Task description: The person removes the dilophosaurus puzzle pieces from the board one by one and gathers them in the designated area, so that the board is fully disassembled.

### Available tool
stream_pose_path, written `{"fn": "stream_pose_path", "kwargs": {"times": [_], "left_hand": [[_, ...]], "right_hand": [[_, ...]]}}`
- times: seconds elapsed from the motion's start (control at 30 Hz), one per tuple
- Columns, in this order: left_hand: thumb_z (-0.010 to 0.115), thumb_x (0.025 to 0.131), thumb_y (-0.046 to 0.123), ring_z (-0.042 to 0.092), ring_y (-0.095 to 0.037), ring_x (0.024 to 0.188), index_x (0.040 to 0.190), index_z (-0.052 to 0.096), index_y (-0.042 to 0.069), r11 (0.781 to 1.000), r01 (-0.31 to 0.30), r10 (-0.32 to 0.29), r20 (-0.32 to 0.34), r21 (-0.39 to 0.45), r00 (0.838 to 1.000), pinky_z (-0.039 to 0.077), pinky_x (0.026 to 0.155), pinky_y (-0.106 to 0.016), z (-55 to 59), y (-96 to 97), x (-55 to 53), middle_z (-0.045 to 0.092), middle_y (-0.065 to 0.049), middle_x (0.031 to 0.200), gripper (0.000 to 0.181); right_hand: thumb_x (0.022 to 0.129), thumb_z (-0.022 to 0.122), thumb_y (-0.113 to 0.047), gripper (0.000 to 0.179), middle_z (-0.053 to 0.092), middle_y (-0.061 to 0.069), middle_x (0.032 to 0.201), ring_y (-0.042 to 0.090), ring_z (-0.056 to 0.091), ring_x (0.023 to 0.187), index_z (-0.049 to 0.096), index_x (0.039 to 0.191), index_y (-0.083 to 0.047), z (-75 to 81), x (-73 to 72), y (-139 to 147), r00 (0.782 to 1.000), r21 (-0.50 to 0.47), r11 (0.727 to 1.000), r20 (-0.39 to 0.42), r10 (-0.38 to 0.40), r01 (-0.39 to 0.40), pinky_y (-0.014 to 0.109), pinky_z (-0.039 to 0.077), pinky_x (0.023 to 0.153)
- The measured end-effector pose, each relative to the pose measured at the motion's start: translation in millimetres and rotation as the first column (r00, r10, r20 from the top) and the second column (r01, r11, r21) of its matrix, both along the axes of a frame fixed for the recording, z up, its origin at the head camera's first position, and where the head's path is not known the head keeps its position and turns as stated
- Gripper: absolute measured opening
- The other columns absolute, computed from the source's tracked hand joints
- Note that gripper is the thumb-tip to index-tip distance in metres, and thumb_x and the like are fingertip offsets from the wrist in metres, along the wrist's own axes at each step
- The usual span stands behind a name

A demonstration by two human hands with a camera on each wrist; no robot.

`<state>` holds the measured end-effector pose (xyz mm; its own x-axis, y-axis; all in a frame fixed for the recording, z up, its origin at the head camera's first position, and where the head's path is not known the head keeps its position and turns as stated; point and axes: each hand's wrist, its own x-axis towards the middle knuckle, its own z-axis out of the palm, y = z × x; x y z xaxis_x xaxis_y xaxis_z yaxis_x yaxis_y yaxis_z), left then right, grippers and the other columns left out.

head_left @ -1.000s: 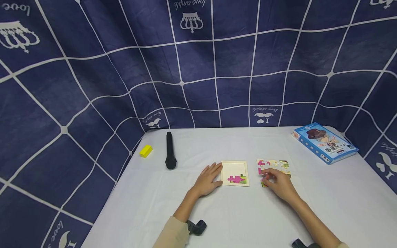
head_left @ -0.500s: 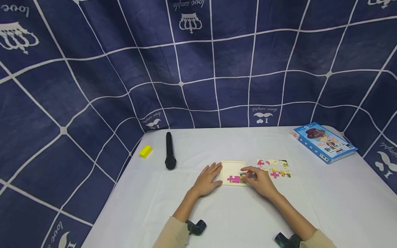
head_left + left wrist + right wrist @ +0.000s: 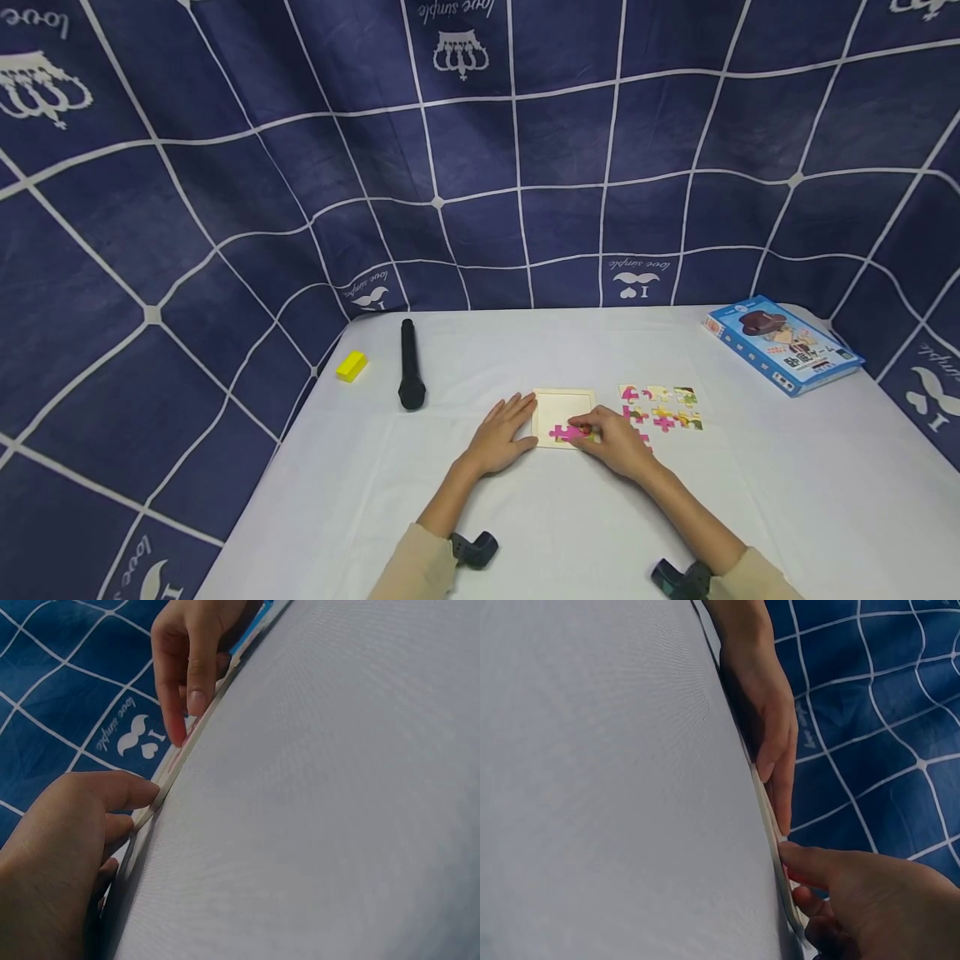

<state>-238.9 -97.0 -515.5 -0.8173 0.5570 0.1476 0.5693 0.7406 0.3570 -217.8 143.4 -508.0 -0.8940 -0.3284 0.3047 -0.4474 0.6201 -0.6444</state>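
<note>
A square, light wooden puzzle frame (image 3: 565, 392) lies on the white table, with pink and green pieces (image 3: 561, 432) along its lower side. My left hand (image 3: 501, 437) lies flat at the frame's left edge, fingers extended; the left wrist view shows its fingertips (image 3: 142, 791) against the rim. Over the frame's lower right corner, my right hand (image 3: 617, 442) pinches a puzzle piece (image 3: 586, 428) between thumb and fingers, down among the pieces. Most of that piece is hidden by the fingers. In the right wrist view, the thumb (image 3: 806, 859) is beside the frame's rim (image 3: 769, 817).
Several loose puzzle pieces (image 3: 663, 412) are spread to the right of the frame. A blue box (image 3: 783, 346) with a cartoon figure stands at the back right. A black microphone (image 3: 410, 367) and a yellow block (image 3: 351, 366) lie at the left. Behind the table hangs a blue checked curtain (image 3: 562, 217).
The right hand has moved left from the loose pieces to the frame and lowered its fingers onto the lower right corner. The left hand has stayed in place.
</note>
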Motion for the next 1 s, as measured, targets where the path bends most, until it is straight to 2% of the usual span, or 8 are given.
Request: {"fn": "stream_pose_path", "kwargs": {"times": [0.2,0.5,0.7,1.0], "left_hand": [[0.047,0.092,0.04,0.015,-0.018,0.139,0.144,0.03,0.009,1.0,0.001,-0.001,0.002,0.003,1.0,0.01,0.113,-0.037,0.5,0.6,-0.3,0.023,0.001,0.151,0.063],[0.048,0.091,0.04,0.015,-0.018,0.139,0.144,0.031,0.009,1.0,-0.008,0.008,0.009,0.005,1.0,0.01,0.113,-0.036,1.2,1.9,0.6,0.023,0.002,0.151,0.063],[0.048,0.091,0.04,0.015,-0.018,0.139,0.144,0.031,0.009,1.0,0.0,0.0,0.005,0.002,1.0,0.009,0.113,-0.036,2.4,1.5,0.9,0.023,0.001,0.151,0.063],[0.048,0.091,0.039,0.017,-0.02,0.139,0.144,0.032,0.008,1.0,0.006,-0.005,-0.008,0.017,1.0,0.011,0.113,-0.038,2.3,1.0,1.4,0.025,0.0,0.15,0.063]], "right_hand": [[0.076,0.075,-0.014,0.021,0.055,-0.004,0.079,0.009,0.043,0.065,0.071,0.097,-0.014,0.5,0.7,-0.9,1.0,-0.002,1.0,0.01,-0.001,0.001,0.02,0.037,0.051],[0.075,0.076,-0.012,0.023,0.054,-0.006,0.077,0.01,0.042,0.061,0.066,0.097,-0.015,1.9,1.0,-1.8,1.0,-0.018,1.0,-0.005,-0.005,0.005,0.02,0.037,0.051],[0.077,0.074,-0.007,0.022,0.059,-0.008,0.076,0.008,0.044,0.062,0.066,0.094,-0.016,2.5,1.2,-1.7,1.0,-0.076,0.997,-0.025,-0.002,0.0,0.021,0.037,0.051],[0.078,0.073,-0.005,0.019,0.06,-0.008,0.071,0.006,0.037,0.052,0.066,0.091,-0.016,-0.8,0.3,-0.7,0.998,-0.176,0.984,-0.051,0.031,-0.039,0.019,0.031,0.044]]}}
